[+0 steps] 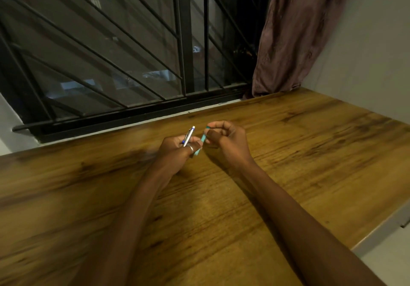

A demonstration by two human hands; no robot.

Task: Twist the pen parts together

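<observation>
Writing: we read none on either pen.
Left hand [177,150]: we see it gripping one silver pen [188,136], ring on a finger.
Right hand [224,140]: fingers pinch one teal pen [202,139], just beside the silver one.
Room: we see bare wooden desk [288,152] all round, window grille [111,63] behind, curtain [295,37] at right.

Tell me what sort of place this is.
Probably a room in a home, at a desk by a window at night. A wooden tabletop meets a barred window with a curtain beside it; the hands hold a silver pen and a teal pen.
</observation>
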